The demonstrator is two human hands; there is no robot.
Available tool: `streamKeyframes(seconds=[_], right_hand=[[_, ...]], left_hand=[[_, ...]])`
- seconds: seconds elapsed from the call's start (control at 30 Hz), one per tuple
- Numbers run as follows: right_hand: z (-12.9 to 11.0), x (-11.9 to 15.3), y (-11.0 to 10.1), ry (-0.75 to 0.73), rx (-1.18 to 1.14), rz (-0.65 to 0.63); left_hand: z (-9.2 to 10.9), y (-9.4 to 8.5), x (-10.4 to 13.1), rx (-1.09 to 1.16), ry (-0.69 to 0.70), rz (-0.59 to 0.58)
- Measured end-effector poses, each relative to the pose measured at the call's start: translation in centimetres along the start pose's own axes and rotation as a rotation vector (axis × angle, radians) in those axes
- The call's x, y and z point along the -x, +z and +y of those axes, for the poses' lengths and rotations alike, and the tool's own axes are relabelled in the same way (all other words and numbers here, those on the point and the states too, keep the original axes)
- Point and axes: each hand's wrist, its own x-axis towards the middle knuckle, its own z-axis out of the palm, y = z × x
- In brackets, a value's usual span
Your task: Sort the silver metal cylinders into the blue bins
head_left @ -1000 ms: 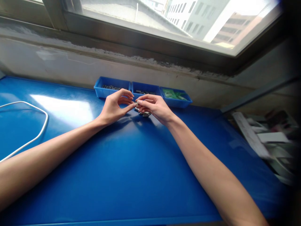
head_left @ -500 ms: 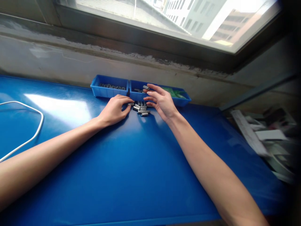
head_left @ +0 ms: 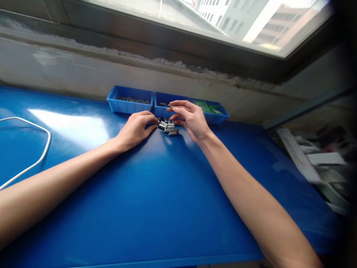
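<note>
Metal pieces point(head_left: 169, 130) lie heaped between left hand point(head_left: 136, 129) and right hand point(head_left: 194, 121) — both curled, can't tell if gripping — likely a piece-handling step, next calling for a fine pinch.

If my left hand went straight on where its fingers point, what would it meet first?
Your left hand would likely meet the heap of metal pieces just ahead; any gap is hard to judge.
</note>
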Motion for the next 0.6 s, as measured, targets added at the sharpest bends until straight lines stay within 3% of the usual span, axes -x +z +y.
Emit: streamKeyframes(seconds=[0.13,0.4,0.6], right_hand=[[0.01,0.03,0.05,0.005,0.012,0.003],[-0.11,0.18,0.34,0.010,0.111,-0.034],[-0.31,0.69,0.88,0.056,0.171,-0.187]], left_hand=[[0.32,-0.05,-0.12,0.026,-0.036,0.016],[0.31,-0.52,-0.60,0.500,-0.322,0.145],[0.23,-0.77,-0.65,0.625,-0.326,0.171]])
